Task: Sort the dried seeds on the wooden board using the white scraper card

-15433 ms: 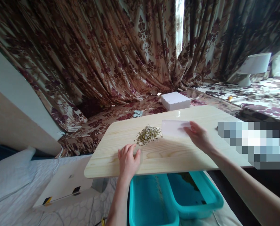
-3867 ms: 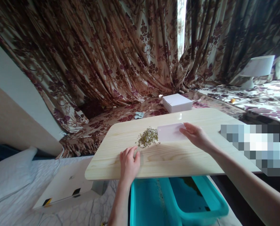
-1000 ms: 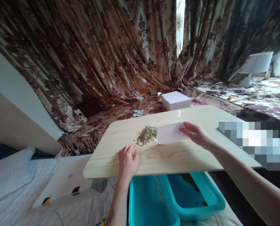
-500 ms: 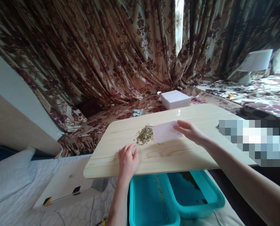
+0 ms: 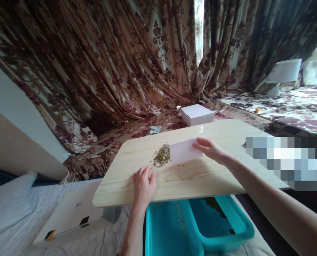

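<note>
My right hand point(image 5: 207, 145) grips the right end of a white card point(image 5: 183, 151), thumb and fingers pinching it. The card lies low over the pale wooden board point(image 5: 126, 174). Its left edge touches a small heap of green and whitish bits point(image 5: 162, 154), like seeds or dried herbs. A few loose bits lie just below the card. My left hand point(image 5: 144, 182) rests on the board's near edge, below the heap, with its fingers spread and nothing in them.
Under the near edge sit two turquoise plastic tubs point(image 5: 171, 227), the right one holding dark stuff. A white box point(image 5: 197, 114) stands behind the board, a grey cloth point(image 5: 154, 129) beside it. On the bed at left lies a large white box point(image 5: 68, 213).
The card in my right hand has shifted slightly left against the heap, which looks a little narrower. My left hand stays on the board. The whole view has tilted slightly.
</note>
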The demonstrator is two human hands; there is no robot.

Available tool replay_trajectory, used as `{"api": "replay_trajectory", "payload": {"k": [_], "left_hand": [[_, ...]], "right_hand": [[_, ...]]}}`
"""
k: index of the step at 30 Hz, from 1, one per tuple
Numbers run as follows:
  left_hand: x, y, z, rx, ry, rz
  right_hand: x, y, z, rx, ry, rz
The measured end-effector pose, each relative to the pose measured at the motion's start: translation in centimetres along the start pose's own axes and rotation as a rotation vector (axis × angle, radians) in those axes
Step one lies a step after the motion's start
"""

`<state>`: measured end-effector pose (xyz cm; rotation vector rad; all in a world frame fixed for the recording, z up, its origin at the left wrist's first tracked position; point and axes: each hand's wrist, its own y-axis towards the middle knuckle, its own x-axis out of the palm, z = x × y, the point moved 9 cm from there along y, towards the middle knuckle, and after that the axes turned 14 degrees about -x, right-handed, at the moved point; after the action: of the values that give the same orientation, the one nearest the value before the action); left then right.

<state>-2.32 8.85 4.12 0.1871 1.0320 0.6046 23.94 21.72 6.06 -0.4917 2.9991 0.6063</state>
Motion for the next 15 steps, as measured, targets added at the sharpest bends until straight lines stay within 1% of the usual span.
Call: {"api": "replay_trajectory", "payload": {"k": [10,15], "left_hand": [[0.0,0.0,0.0,0.008,-0.002,0.005],[-0.1,-0.1,0.1,0.017,0.003,0.017]], "right_hand": [[-0.2,-0.4,0.0,0.039,0.04,-0.045],[1.2,0.5,0.5,0.064,0.082,-0.104]]}}
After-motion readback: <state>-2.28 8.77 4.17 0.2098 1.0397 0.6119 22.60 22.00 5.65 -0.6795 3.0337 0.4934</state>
